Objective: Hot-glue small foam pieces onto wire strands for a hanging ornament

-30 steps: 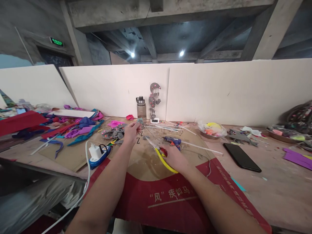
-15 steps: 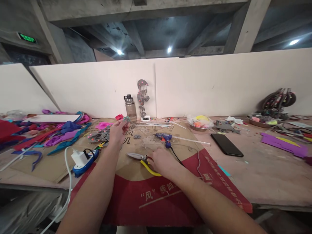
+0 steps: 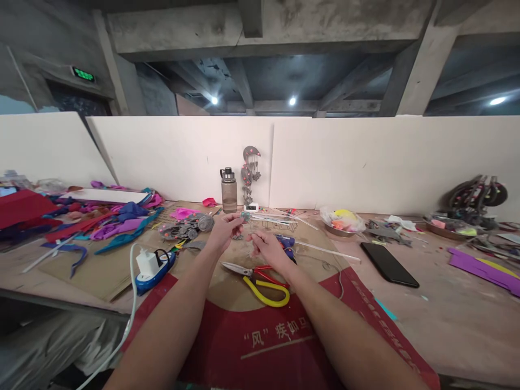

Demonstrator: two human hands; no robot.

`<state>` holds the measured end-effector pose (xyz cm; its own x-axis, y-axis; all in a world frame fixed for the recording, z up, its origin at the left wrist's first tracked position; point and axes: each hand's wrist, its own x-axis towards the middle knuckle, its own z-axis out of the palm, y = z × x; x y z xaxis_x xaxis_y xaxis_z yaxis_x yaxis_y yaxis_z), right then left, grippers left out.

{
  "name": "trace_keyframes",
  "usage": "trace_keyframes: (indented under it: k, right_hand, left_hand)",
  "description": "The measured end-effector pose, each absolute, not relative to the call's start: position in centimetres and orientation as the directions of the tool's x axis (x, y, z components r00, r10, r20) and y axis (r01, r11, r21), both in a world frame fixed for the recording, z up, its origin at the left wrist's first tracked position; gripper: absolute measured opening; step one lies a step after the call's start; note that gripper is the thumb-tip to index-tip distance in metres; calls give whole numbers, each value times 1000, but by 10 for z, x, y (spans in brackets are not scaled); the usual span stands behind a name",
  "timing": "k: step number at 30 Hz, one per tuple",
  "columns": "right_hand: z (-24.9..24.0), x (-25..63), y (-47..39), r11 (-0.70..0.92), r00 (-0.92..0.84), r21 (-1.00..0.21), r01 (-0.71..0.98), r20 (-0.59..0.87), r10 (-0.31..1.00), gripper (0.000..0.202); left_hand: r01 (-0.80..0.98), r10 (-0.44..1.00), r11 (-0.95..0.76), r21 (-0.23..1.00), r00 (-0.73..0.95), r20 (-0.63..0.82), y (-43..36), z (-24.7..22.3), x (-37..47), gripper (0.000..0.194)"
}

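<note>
A small grey-green piece is pinched between the thumb and fingertips of my left hand, raised over the cardboard. My right hand is close by on the right, its fingers drawn together; I cannot make out what is in them. Scissors with yellow and red handles lie below my hands, touched by neither. Behind my right hand, partly covered by it, is a blue glue gun with a clear glue stick extending to the right. Under everything lies a red and brown cardboard sheet.
Grey felt pieces and a blue power strip lie left, beside colourful fabric scraps. A bottle and a hanging grey ornament are at the back. To the right are a bowl and a black phone.
My right hand has left the scissors, which now lie on the cardboard, and moved up beside my left hand. My left hand still pinches the small piece. The view has shifted slightly.
</note>
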<state>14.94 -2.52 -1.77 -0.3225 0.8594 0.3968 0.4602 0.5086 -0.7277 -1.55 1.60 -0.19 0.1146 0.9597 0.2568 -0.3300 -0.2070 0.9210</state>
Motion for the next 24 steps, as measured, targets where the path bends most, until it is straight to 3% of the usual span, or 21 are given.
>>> trace_keyframes:
  k: [4,7,9,11,14,17,20,24]
  right_hand:
    - [-19,154,-52,688,-510,-487,538,461,726,30]
    - [-9,148,-75,832,-791,-357,425,300,533,29]
    - [-1,143,-87,879,-888,-329,346,189,420,29]
    - [6,143,-91,869,-909,-390,304,154,387,32]
    - [13,157,-82,788,-792,-454,416,243,559,31]
    - [15,182,-61,673,-570,-300,676,367,735,29]
    - [13,208,-43,382,-328,-159,910,285,901,32]
    - [4,228,-30,182,-129,-231,956,229,965,15]
  left_hand:
    - [-392,981,-173,904,-152,122,30,-8,-25,21]
    - [-446,972,-161,881,-226,63,36,-10,-31,17]
    - [-460,978,-150,875,-196,64,36,-10,-32,17]
    - [-462,985,-138,876,-153,74,35,-10,-31,19]
    - [-449,991,-124,885,-95,91,32,-9,-26,18]
    - [-422,992,-116,899,-87,87,29,-9,-22,17]
    - [-396,993,-107,912,-97,74,27,-9,-20,18]
    - [-379,991,-111,919,-108,76,26,-11,-18,18]
